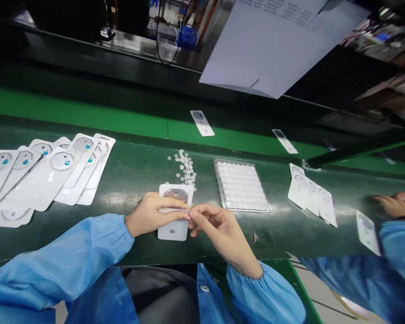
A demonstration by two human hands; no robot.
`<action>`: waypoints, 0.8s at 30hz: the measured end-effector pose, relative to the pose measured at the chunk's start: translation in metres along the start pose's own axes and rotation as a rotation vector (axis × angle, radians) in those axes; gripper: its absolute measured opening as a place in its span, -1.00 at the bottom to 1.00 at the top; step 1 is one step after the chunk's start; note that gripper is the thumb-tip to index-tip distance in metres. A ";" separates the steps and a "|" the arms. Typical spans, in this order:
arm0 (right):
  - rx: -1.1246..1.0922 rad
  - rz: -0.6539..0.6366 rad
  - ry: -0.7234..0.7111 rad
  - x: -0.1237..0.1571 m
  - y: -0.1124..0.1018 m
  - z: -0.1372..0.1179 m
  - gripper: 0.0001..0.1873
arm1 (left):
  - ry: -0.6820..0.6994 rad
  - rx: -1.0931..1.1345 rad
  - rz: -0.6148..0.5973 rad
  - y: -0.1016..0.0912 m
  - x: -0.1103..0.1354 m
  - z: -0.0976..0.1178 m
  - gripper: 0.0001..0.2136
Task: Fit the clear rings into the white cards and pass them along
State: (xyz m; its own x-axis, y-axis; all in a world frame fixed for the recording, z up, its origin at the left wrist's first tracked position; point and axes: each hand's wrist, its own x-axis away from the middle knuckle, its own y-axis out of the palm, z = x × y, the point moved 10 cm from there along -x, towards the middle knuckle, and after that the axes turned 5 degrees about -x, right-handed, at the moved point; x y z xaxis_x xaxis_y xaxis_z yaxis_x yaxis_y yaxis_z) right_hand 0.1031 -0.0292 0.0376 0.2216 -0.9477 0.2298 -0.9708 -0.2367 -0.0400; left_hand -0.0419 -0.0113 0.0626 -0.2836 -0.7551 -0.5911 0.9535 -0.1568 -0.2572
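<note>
- Worktop: I work at the middle of its near edge, with bare surface just left and right of my hands.
- Left end: fan of cards, well apart from my left hand.
- Behind my hands: heap of small discs close by, and a clear tray just right of the heap.
- Right end: loose cards, with a co-worker's hand at the far right edge.
- Green belt runs along the worktop's far edge and carries single cards.
- Card: white, with rounded corners. It has a grey round patch at the far end and a small dot near the near end, and lies flat on the worktop.
- Left hand: fingers curled over the card's middle from its left edge, clamping it down.
- Right hand: thumb and forefinger pressed together, pinching at the card's right edge.
- I cannot tell whether a disc sits in that pinch.
- The card's far and near ends stick out past my fingers.
</note>
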 end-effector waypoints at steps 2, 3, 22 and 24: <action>0.020 0.020 -0.042 0.001 0.000 -0.007 -0.62 | -0.057 0.055 -0.027 0.002 -0.001 -0.003 -0.86; 0.034 0.030 -0.061 0.001 -0.001 -0.011 -0.62 | -0.083 0.085 -0.045 0.004 -0.002 -0.003 -0.88; 0.767 0.102 -0.771 0.021 0.012 -0.056 -0.86 | -0.276 0.101 -0.068 0.003 -0.003 -0.019 -0.90; 0.924 0.017 -0.969 0.033 0.021 -0.059 -0.77 | -0.291 0.171 -0.123 0.008 -0.003 -0.018 -0.89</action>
State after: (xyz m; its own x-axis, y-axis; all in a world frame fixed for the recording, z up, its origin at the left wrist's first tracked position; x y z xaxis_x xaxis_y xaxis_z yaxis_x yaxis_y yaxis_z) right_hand 0.0850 -0.0523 0.1021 0.5591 -0.6296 -0.5395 -0.6413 0.0841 -0.7627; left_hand -0.0350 0.0008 0.0488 -0.3804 -0.8695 -0.3149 0.9241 -0.3440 -0.1665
